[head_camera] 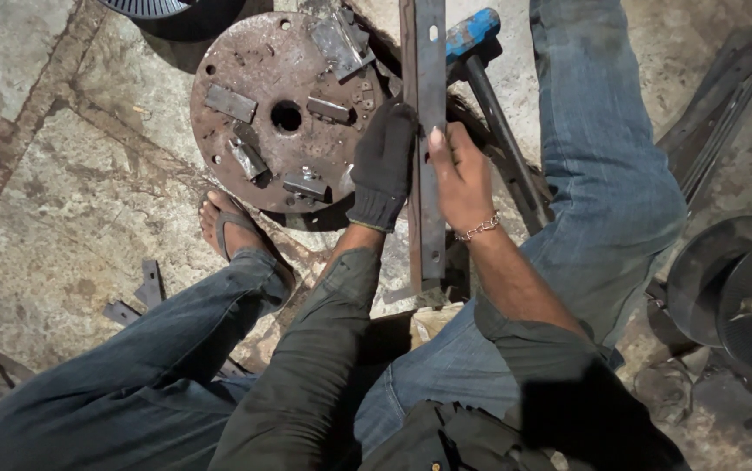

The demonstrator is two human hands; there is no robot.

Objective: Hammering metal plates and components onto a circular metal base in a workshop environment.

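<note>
A long flat metal bar (429,61) with small holes runs from the top of the view down to between my knees. My left hand (383,161), in a dark knit glove, grips its left edge near the middle. My bare right hand (461,179), with a chain bracelet at the wrist, holds the bar's right edge at the same height. To the left of the bar, a rusty round steel disc (258,65) lies on the floor, with a centre hole and several small metal pieces resting on it.
A hammer with a blue head (472,33) and dark handle lies right of the bar. My sandalled foot (229,225) rests below the disc. Dark round discs (729,288) and metal strips (725,105) lie at the right. Small metal offcuts (145,292) sit on the concrete floor at the left.
</note>
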